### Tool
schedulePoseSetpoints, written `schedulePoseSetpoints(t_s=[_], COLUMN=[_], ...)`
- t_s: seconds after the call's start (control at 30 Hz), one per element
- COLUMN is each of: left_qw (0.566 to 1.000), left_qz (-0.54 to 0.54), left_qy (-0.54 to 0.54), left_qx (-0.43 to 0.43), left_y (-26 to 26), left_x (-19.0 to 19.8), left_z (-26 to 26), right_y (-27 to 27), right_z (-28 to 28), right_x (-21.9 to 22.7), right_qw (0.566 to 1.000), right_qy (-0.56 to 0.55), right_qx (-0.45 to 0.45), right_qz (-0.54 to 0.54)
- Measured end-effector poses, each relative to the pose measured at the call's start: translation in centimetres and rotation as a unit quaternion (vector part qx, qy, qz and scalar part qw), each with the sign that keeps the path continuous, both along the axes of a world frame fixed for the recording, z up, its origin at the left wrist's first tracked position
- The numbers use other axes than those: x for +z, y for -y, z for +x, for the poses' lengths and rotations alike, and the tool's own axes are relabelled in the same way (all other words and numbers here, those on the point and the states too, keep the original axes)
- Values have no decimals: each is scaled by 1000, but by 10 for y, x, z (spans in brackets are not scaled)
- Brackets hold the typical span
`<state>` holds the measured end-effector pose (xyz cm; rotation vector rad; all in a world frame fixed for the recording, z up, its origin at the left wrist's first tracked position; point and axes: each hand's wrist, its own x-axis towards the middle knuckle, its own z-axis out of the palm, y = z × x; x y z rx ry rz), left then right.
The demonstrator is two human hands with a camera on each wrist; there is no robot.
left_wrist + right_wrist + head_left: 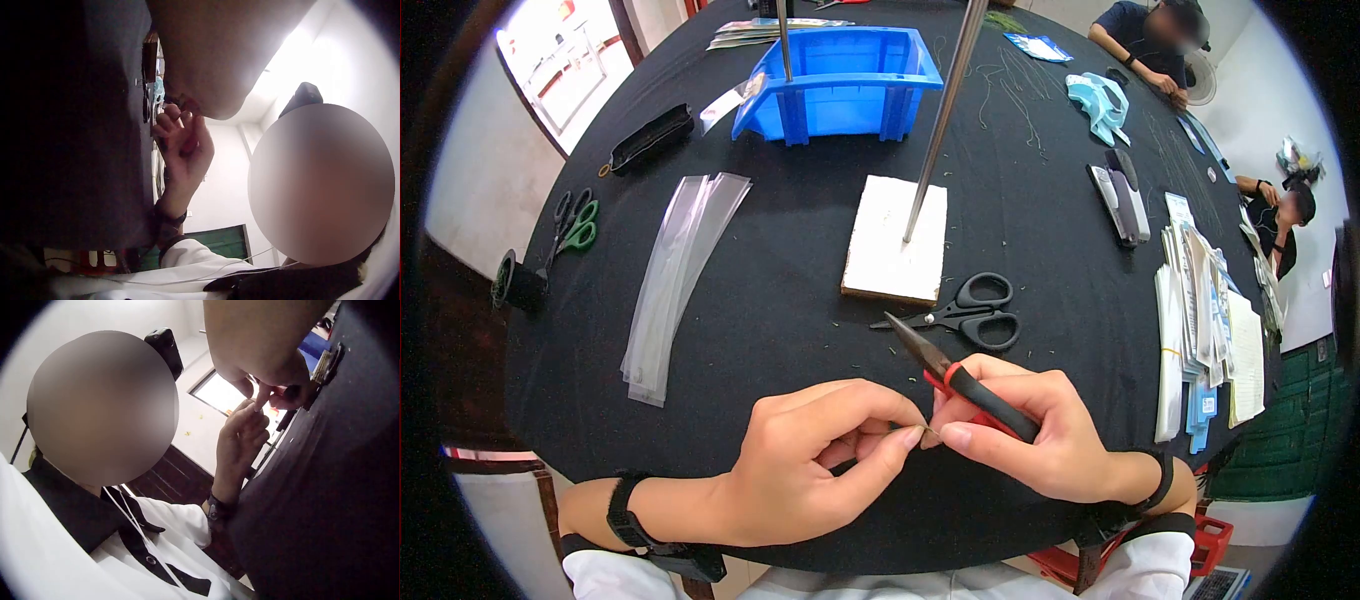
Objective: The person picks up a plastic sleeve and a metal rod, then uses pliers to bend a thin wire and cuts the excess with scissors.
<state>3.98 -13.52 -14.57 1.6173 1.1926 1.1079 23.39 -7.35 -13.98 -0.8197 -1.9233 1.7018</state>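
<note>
My left hand (pixel 810 462) pinches one end of a short, thin wire-like piece (pixel 930 431) between thumb and forefinger. Facing it, my right hand (pixel 1050 432) has thumb and fingertip at the other end of that piece, the fingertips of both hands almost meeting. The same right hand also holds pliers (pixel 992 402) with black and red handles, their pointed nose aimed forward and left. Black scissors (pixel 946 318) lie just beyond the pliers. In both wrist views the hands meet close over the dark cloth; the small piece hardly shows there.
A white block (pixel 880 245) with an upright metal rod (pixel 941 130) stands ahead, before a blue bin (pixel 840 110). Clear plastic sleeves (pixel 675 290) and green-handled scissors (pixel 580 232) lie left. At right are a stapler (pixel 1120 200) and stacked packets (pixel 1185 310). Two people sit beyond.
</note>
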Motion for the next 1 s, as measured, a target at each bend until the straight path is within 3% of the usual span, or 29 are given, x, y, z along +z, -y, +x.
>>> schedulePoseSetpoints(t_s=[0.3, 0.5, 0.6, 0.7, 0.9, 1.0], left_qw=[1000, 996, 978, 960, 929, 919], left_qz=[-3, -81, -182, -194, -304, -293], left_qy=[-1, 46, 96, 202, 209, 262], left_qx=[2, -8, -28, -16, -42, -27], left_y=[1, 3, 4, 4, 0, 1], left_x=[1, -3, -2, -11, -2, -6], left_z=[1, 0, -3, 2, -3, 1], right_y=[-1, -2, -3, -3, -1, -3], right_z=[0, 0, 0, -2, -5, -5], right_x=[1, 2, 1, 1, 2, 0], right_qw=[1000, 996, 990, 980, 964, 948], right_qy=[2, 10, 11, 5, 19, 21], right_qx=[6, 0, 1, 0, -3, 1], right_qz=[29, 91, 144, 198, 267, 319])
